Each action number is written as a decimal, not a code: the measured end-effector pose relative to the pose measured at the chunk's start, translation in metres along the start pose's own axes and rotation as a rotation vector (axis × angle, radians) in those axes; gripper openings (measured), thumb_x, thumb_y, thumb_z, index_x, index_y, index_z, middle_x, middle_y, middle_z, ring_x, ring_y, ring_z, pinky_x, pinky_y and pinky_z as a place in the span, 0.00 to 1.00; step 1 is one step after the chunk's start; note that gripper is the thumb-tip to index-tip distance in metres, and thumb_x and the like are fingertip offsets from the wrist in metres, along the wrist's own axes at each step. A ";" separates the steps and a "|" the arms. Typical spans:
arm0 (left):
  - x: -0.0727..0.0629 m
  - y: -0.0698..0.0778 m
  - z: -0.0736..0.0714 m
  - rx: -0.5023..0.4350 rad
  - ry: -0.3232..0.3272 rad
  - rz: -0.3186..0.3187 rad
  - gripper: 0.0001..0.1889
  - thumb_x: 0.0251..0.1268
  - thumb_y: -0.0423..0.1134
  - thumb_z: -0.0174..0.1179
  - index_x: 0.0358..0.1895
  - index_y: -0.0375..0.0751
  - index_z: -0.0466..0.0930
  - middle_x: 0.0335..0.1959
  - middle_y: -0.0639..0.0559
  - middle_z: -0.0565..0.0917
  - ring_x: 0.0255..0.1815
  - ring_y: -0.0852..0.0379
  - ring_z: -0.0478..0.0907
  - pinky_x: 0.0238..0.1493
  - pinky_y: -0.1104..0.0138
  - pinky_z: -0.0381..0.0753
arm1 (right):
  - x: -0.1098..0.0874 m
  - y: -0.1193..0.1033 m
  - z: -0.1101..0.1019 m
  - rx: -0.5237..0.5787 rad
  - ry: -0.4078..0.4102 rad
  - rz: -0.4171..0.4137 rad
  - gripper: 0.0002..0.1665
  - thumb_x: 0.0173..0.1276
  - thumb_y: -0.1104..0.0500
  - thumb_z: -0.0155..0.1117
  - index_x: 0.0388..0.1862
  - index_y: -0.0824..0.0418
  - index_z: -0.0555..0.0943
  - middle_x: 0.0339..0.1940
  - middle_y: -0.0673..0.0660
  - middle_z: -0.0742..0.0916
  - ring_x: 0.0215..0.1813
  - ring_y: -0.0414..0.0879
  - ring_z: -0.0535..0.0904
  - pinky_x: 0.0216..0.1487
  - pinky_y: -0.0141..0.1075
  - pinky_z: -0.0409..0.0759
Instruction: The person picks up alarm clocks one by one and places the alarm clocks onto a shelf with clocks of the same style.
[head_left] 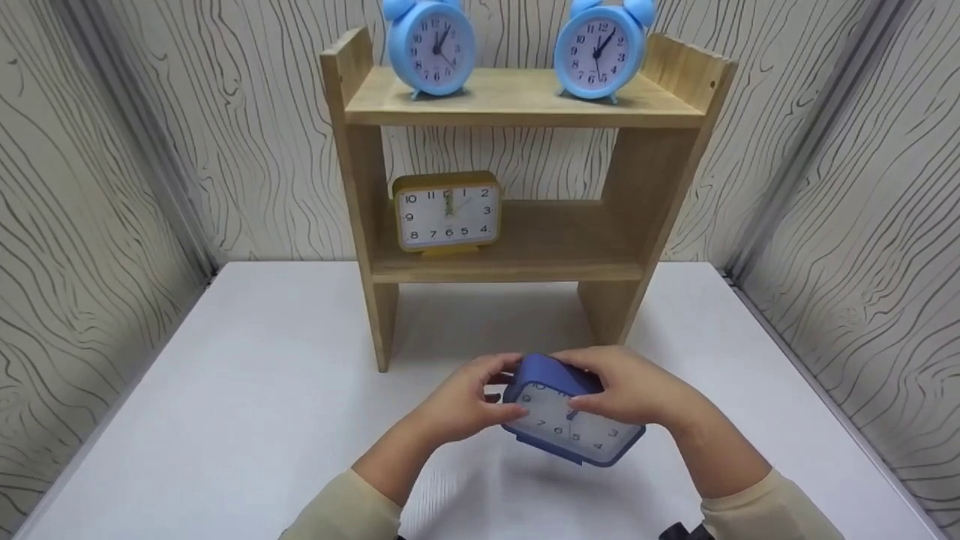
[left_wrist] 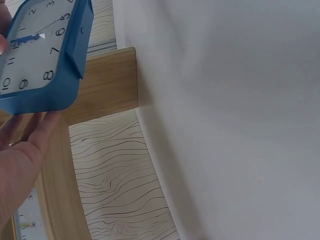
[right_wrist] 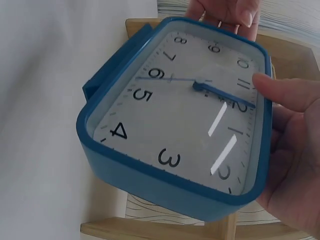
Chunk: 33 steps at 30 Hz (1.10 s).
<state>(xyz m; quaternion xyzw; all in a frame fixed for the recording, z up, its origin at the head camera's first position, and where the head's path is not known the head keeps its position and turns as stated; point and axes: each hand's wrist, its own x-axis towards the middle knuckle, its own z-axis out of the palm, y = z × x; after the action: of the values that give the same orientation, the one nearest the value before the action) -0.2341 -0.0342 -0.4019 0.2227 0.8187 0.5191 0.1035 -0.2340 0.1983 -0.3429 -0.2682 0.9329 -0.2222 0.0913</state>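
Observation:
A blue rectangular desk clock (head_left: 551, 424) is held tilted above the white table, its white dial facing me. My right hand (head_left: 634, 386) grips it along the top, thumb on the front over the dial and fingers behind. In the right wrist view, that thumb (right_wrist: 285, 92) lies by the 11 and 12. My left hand (head_left: 457, 401) is at the clock's left side. Its fingers (left_wrist: 42, 131) reach to that side fairly straight, while its thumb (right_wrist: 247, 12) stands off the dial in the right wrist view. The clock's back is hidden.
Behind the hands stands a wooden shelf (head_left: 510, 268) on the white table (head_left: 225, 420). A yellow rectangular clock (head_left: 448, 214) sits at the left of its middle board. Two light-blue round alarm clocks, one left (head_left: 433, 49) and one right (head_left: 600, 52), stand on top. Wood-patterned walls (head_left: 262, 135) enclose the table.

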 end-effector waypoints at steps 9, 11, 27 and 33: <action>-0.003 -0.001 0.001 0.029 -0.016 0.014 0.24 0.51 0.44 0.67 0.54 0.56 0.73 0.44 0.62 0.78 0.47 0.60 0.75 0.49 0.64 0.78 | -0.002 0.002 0.003 0.009 -0.047 -0.101 0.30 0.58 0.52 0.65 0.61 0.53 0.72 0.50 0.49 0.81 0.47 0.44 0.76 0.49 0.46 0.77; -0.004 -0.001 0.001 0.043 -0.002 0.016 0.23 0.50 0.43 0.68 0.52 0.55 0.74 0.42 0.62 0.78 0.45 0.61 0.75 0.49 0.64 0.78 | -0.002 0.003 0.004 0.029 -0.057 -0.090 0.30 0.58 0.51 0.65 0.61 0.51 0.72 0.50 0.48 0.81 0.47 0.44 0.76 0.49 0.45 0.78; -0.010 0.004 -0.010 -0.011 0.095 -0.031 0.21 0.48 0.41 0.69 0.47 0.54 0.75 0.40 0.58 0.79 0.44 0.57 0.75 0.47 0.61 0.79 | -0.009 0.021 0.000 0.182 0.040 -0.004 0.26 0.54 0.45 0.68 0.52 0.49 0.76 0.41 0.47 0.81 0.42 0.44 0.76 0.43 0.40 0.79; -0.011 0.003 -0.018 -0.047 0.116 0.014 0.19 0.49 0.40 0.68 0.47 0.53 0.76 0.40 0.58 0.79 0.44 0.57 0.76 0.47 0.63 0.79 | -0.015 0.037 0.003 0.320 0.074 0.002 0.27 0.54 0.49 0.69 0.52 0.54 0.74 0.42 0.54 0.81 0.44 0.49 0.77 0.42 0.38 0.80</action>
<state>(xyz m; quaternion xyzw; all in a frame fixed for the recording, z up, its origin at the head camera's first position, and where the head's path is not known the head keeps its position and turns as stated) -0.2310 -0.0529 -0.3923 0.1953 0.8094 0.5508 0.0573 -0.2379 0.2334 -0.3617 -0.2413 0.8885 -0.3775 0.0988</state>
